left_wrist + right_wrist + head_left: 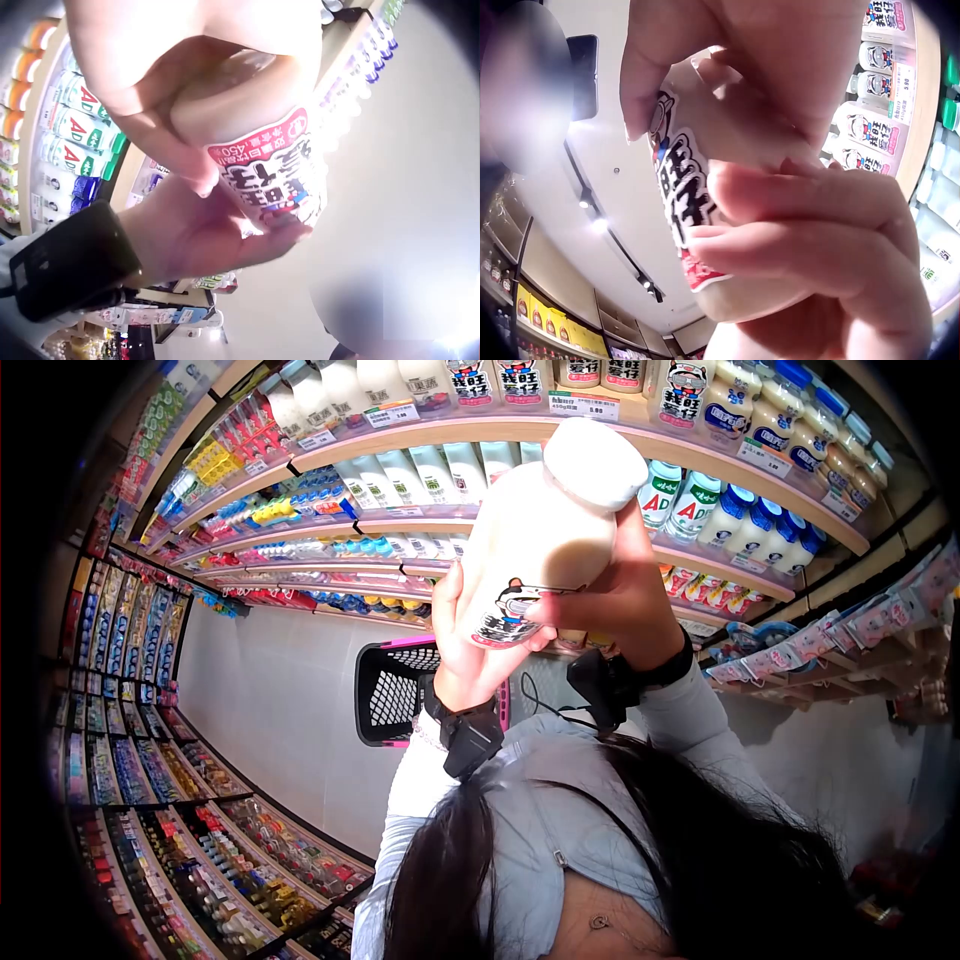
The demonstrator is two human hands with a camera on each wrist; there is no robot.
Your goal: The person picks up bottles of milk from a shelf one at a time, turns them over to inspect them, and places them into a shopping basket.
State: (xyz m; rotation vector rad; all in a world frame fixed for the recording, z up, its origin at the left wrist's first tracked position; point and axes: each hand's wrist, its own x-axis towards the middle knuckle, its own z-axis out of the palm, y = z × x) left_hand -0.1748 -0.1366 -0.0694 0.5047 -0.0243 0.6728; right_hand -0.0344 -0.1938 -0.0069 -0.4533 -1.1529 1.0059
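Both hands hold one milky bottle with a white cap [597, 460], tilted in front of the chest. The left hand [470, 645] cradles its lower end; in the right wrist view this hand's fingers [810, 225] curl over the bottle [765, 289] near its label. The right hand [635, 595] grips the side nearer the cap, its thumb across the cartoon label. In the left wrist view the right hand [195, 232] lies against the bottle [225, 112], and the red and white label faces that camera. The bottle's far side is hidden by the hands.
Shelves of bottled drinks [430, 470] curve across the front. A black basket with pink trim [390, 695] stands on the grey floor [290, 690] below the hands. More stocked shelves [180, 850] run along the left, and hanging packets [830, 635] are at the right.
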